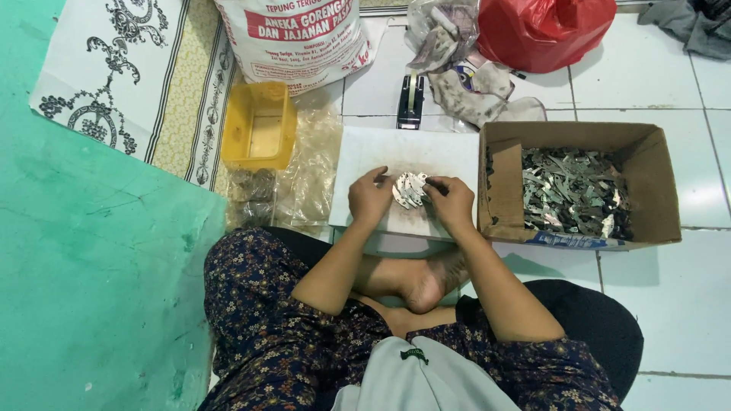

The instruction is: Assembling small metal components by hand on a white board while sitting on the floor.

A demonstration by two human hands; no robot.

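Box point(655, 190) right of board point(365, 152); tub point(259, 125) left.

Dark navy trousers point(274, 335) strewn with small pale flowers; light grey top point(415, 380) bearing a small dark green mark; arms and feet bare.

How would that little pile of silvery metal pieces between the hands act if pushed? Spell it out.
The pile of metal pieces looks loose and flat-stacked, so a push would probably fan it apart rather than slide it whole. The pieces seem thin, likely light singly. The white board looks smooth, so they may skid. Both the left hand and right hand flank it.
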